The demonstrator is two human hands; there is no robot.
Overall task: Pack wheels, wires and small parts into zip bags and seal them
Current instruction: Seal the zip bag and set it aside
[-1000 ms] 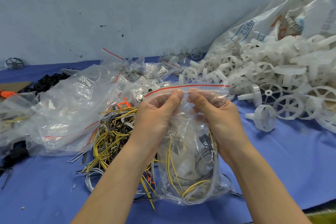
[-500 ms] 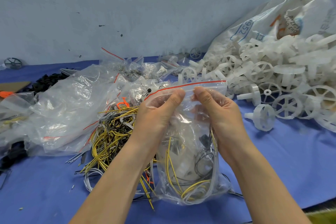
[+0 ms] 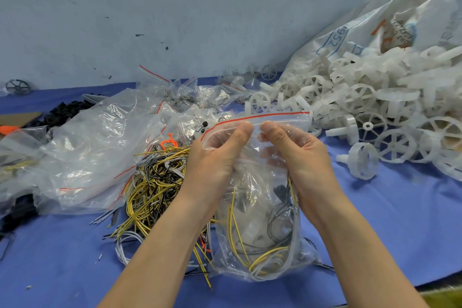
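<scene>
The zip bag (image 3: 260,210) stands upright at centre near, its base resting on the blue table cover (image 3: 390,227), and holds yellow, black and white wires plus small parts that are hard to make out through the film. Its red-lined seal strip (image 3: 257,117) runs across the top edge, tilted slightly upward to the right. The white woven sack (image 3: 370,27) lies at far right against the wall, with a pile of white plastic wheels (image 3: 375,112) spilling from it toward the centre; one single wheel (image 3: 362,164) lies apart, just near of the pile. A heap of empty clear bags (image 3: 82,155) occupies the left, with smaller filled bags behind it at far centre. Loose wires (image 3: 152,182) in yellow, black and white lie tangled between that heap and the held bag. The left hand (image 3: 215,160) pinches the bag just below the seal strip, thumb on the near face and fingers curled behind the film. The right hand (image 3: 297,155) pinches the same zone beside it, thumb tip close to the left thumb tip. A dark wheel (image 3: 17,87) stands at far left against the wall.
</scene>
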